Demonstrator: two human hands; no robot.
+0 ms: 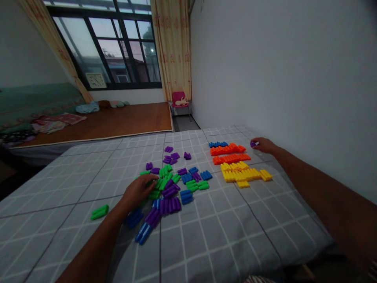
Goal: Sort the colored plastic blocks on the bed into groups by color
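Right hand point(264, 145): reaching out along the wall point(279, 70); the grip is pinching a purple block point(252, 144) at the fingertips.
Purple block position: sitting at the tip of that grip, just beside the right end of the orange rows point(228, 153), apart from them.
Left hand point(138, 191): resting palm down on the loose pile point(167, 184), fingers curling over green blocks point(160, 179); whether the grip is closing on one cannot be told.
Surface: a bed with a grey checked sheet point(220, 236) is carrying everything.
Sorted rows, counted: two orange rows, one short blue row point(218, 144) behind them, about three yellow rows point(243, 173) in front.
Loose pile: green, purple and blue blocks mixing together; too many overlapping for an exact count.
Stray: one green pair point(99, 212) lying well apart to the left.
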